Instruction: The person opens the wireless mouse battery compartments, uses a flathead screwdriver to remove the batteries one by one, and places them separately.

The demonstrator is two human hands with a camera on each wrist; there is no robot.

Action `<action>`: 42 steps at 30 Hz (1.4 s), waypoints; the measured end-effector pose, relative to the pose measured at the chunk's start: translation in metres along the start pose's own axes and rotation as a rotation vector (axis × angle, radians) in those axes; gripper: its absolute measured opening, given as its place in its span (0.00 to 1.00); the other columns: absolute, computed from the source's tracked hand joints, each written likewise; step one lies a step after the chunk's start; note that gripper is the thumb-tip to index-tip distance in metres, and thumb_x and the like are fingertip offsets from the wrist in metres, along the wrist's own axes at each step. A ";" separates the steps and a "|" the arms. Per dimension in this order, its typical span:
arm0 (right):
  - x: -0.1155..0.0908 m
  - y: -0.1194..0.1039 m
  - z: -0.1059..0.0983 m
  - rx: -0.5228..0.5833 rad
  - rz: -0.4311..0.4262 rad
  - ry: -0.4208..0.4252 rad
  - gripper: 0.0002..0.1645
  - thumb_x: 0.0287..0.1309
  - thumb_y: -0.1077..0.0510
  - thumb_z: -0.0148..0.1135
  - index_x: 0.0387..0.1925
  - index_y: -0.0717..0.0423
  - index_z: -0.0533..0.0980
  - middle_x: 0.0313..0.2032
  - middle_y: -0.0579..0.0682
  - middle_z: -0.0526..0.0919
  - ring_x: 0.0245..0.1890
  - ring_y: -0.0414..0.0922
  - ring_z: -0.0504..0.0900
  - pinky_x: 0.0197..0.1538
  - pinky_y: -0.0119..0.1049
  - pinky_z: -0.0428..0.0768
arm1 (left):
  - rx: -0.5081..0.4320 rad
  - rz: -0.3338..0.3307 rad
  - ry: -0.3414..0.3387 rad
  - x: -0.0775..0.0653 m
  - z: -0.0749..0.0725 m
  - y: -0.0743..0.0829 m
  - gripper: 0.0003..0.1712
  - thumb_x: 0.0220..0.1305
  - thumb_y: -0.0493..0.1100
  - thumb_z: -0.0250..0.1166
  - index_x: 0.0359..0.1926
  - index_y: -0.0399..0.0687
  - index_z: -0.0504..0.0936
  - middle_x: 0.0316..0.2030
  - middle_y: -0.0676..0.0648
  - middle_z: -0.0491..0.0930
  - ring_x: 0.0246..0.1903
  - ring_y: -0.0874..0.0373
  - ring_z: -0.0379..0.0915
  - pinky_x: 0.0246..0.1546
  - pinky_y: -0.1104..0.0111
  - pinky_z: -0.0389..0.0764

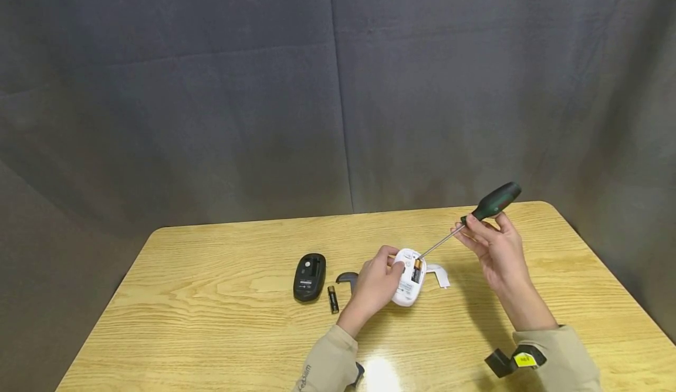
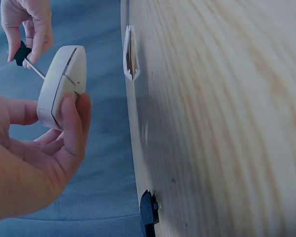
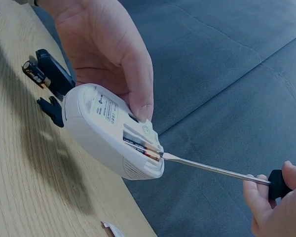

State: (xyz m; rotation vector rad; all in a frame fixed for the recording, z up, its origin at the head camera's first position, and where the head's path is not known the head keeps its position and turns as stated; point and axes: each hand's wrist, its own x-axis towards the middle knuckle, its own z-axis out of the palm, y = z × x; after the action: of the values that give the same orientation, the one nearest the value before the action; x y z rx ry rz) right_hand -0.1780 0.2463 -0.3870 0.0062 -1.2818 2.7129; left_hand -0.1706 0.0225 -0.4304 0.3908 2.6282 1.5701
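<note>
My left hand [image 1: 377, 280] grips a white computer mouse [image 1: 405, 294] by its sides, underside facing up and raised off the table. In its uncovered compartment lies a battery [image 3: 142, 148] with a copper-coloured end. My right hand [image 1: 500, 251] holds a screwdriver [image 1: 496, 200] with a dark green handle, fingers around the collar where handle meets shaft. The flat metal tip [image 3: 166, 156] is right at the battery's copper end. Beside the mouse, the white battery cover [image 1: 438, 274] lies on the table.
Left of my left hand, a black mouse [image 1: 309, 277] lies underside up with its battery slot uncovered. Near it are a loose battery [image 1: 333, 299] and a dark cover [image 1: 347, 277], partly hidden by my hand. A grey curtain [image 1: 237, 116] hangs behind the wooden table [image 1: 211, 333].
</note>
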 end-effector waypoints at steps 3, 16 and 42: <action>0.000 0.000 0.000 0.010 0.022 0.010 0.10 0.70 0.73 0.58 0.46 0.59 0.72 0.31 0.56 0.88 0.33 0.47 0.91 0.47 0.39 0.86 | 0.015 -0.008 0.007 0.000 0.001 0.000 0.21 0.76 0.43 0.56 0.62 0.37 0.78 0.45 0.43 0.85 0.38 0.59 0.80 0.39 0.65 0.80; -0.001 -0.007 -0.009 0.121 0.154 0.067 0.17 0.69 0.73 0.58 0.53 0.57 0.67 0.35 0.59 0.85 0.37 0.50 0.91 0.48 0.41 0.86 | 0.041 -0.022 0.029 -0.002 0.001 0.003 0.20 0.76 0.43 0.56 0.62 0.38 0.78 0.45 0.43 0.86 0.39 0.56 0.81 0.39 0.64 0.80; 0.007 -0.007 -0.026 -0.349 0.146 -0.048 0.05 0.70 0.66 0.64 0.39 0.54 0.83 0.35 0.50 0.87 0.34 0.43 0.91 0.44 0.33 0.86 | -0.140 -0.072 0.048 0.002 -0.007 -0.002 0.20 0.74 0.42 0.59 0.60 0.36 0.77 0.44 0.40 0.84 0.39 0.55 0.83 0.34 0.67 0.81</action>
State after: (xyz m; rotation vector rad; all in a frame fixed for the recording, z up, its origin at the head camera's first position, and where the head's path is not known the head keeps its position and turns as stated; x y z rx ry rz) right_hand -0.1828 0.2715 -0.3976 -0.0621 -1.8183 2.5757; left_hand -0.1745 0.0167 -0.4284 0.2500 2.5160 1.7474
